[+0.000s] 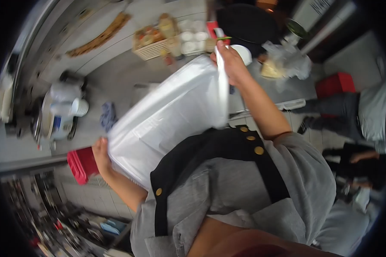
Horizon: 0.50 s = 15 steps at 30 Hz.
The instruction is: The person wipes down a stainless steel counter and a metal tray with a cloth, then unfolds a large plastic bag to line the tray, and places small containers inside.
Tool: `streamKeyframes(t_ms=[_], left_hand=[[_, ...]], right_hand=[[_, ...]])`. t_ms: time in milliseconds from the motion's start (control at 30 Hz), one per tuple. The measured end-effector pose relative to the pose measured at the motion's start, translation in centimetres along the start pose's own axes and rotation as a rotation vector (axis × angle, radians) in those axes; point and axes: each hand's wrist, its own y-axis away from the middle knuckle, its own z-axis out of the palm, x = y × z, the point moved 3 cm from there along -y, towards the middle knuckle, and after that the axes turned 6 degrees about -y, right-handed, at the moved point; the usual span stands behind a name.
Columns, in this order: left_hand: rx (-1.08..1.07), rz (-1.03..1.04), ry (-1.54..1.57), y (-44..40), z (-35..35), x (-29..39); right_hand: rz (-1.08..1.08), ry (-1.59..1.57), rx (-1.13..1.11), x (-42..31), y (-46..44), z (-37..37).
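Observation:
A sheet of thin white plastic [171, 111] is stretched between my two hands in front of my torso; whether it is a bag or a single layer I cannot tell. My left hand [101, 152], closed, grips its lower left edge beside a red bin [82, 163]. Higher up, over the counter, my right hand [230, 62] is closed on the gathered upper right edge. A small green strip shows just above that hand; I cannot tell if it is held.
On the steel counter [120, 77] stand a basket of bottles [152, 49], a tray of white eggs or cups [193, 37], a blue cloth [108, 116] and a clear plastic bag [294, 62]. A large black round pan [246, 25] lies beyond. Other people stand at right.

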Motion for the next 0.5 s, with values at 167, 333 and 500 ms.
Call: streamKeyframes(t_ms=[167,333,500], left_hand=[[0.215,-0.436,0.324,6.1,-2.7,-16.2],[0.501,-0.533,0.131,9.2,-8.1,-3.1],[0.563,-0.46,0.037,5.9,-6.1,1.7]], right_hand=[[-0.334,-0.395,0.725,-5.2,4.3,-23.2],[-0.584,0.009,1.303,-19.6,14.3,-41.8],[-0.107,0.007,1.302,-10.7,7.9,-59.4]])
